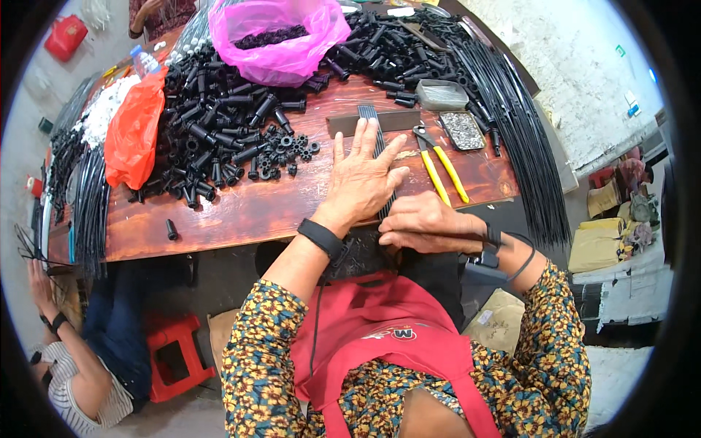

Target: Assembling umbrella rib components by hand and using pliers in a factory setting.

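Observation:
My left hand [361, 171] lies flat, fingers spread, over a narrow row of thin black rods [366, 112] on the table. The rods' far ends rest across a dark brown strip [343, 123], and their near ends run toward the table's front edge. There my right hand [422, 221] is closed beside them, its fingertips pressed together; what they pinch is hidden. Just right of the left hand lie pliers with yellow handles [450, 175]. Beyond the pliers is a shallow tray [462, 143] of tiny metal pieces, with a clear plastic box [442, 96] behind it.
Black tubular parts [241, 128] heap up at the left and back, around a pink bag [266, 66]. An orange-red bag [135, 131] stands at the left. Long black rods [518, 139] hang over the right edge. Another person's arm [73, 350] and a red stool [175, 350] are lower left.

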Demonstrator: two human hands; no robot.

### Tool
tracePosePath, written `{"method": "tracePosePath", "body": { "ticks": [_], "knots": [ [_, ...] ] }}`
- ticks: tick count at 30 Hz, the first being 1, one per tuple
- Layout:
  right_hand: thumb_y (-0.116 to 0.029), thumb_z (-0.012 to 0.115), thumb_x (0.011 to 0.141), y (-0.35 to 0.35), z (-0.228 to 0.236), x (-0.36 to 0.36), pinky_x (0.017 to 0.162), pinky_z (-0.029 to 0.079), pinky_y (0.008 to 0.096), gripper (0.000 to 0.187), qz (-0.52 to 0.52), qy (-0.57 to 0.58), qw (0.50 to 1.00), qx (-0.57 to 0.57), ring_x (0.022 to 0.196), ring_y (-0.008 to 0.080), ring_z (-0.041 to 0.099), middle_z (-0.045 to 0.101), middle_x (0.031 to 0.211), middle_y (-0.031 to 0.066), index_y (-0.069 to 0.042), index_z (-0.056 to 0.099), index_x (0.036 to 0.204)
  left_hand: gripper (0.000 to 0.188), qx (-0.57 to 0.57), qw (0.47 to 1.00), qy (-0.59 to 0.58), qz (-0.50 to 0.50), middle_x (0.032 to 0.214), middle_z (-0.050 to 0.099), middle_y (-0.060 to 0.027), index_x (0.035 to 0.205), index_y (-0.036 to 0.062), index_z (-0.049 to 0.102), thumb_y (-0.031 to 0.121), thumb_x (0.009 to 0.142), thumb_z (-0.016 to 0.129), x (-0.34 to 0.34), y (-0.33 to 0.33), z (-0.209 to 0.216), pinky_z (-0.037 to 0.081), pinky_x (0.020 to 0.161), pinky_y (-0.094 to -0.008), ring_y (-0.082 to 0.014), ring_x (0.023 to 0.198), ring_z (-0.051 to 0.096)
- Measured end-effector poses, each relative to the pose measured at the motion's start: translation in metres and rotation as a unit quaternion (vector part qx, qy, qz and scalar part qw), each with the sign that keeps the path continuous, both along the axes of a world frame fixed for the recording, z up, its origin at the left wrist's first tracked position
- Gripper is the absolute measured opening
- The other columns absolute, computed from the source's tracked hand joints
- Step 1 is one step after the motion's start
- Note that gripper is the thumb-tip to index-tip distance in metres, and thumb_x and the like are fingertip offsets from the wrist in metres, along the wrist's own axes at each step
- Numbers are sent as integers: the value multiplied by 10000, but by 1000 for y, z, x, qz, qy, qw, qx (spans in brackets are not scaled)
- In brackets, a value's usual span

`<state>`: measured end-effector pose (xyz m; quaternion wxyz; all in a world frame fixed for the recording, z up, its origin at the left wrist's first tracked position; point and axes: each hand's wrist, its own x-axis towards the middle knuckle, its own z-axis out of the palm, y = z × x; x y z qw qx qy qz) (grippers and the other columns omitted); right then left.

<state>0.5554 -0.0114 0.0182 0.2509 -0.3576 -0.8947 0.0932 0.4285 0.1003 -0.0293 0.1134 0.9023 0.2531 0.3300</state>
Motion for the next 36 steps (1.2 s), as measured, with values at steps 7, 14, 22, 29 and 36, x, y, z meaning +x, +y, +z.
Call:
{"method": "tracePosePath", "body": {
  "ticks": [7, 14, 22, 29, 36],
  "knots": [
    [-128, 726, 830, 15, 91, 15, 708, 491, 289, 131, 16, 169, 977, -130, 751, 101, 602, 655, 768, 24, -18, 679, 883, 428, 28, 976, -48, -209, 1450, 377, -179, 1288, 122, 556, 362, 997, 355, 11, 47, -5, 127, 1146, -536, -342, 1441, 188],
    [-222, 686, 862, 13, 192, 27, 481, 472, 281, 237, -26, 168, 979, -116, 531, 132, 600, 657, 647, 68, 3, 710, 792, 872, -464, 832, -172, -252, 1209, 601, -132, 1302, 16, 499, 720, 910, 164, -7, -11, 101, 373, 1041, -373, -222, 1157, 547],
    [-252, 698, 860, 26, 166, 44, 421, 436, 229, 249, 71, 225, 958, -165, 471, 96, 555, 643, 661, 57, -4, 716, 864, 770, -546, 769, -130, -305, 1193, 607, -240, 1253, -65, 508, 620, 948, 335, -37, -66, 80, 426, 1021, -449, -351, 1153, 574],
    [-224, 635, 886, 31, 100, 68, 446, 464, 253, 215, 58, 261, 939, -217, 518, 100, 581, 653, 708, 58, -21, 694, 927, 267, -548, 808, -136, -170, 1044, 671, -224, 1134, -67, 553, 145, 975, 515, -31, -94, 74, 523, 906, -418, -320, 973, 670],
    [-195, 573, 911, 45, -15, 76, 471, 492, 277, 202, -22, 279, 907, -316, 565, 104, 608, 663, 755, 59, -37, 671, 990, 219, -573, 774, -253, -92, 1027, 659, -265, 1046, -70, 574, 129, 971, 523, -53, -79, 74, 530, 898, -451, -392, 967, 662]
  ]
}}
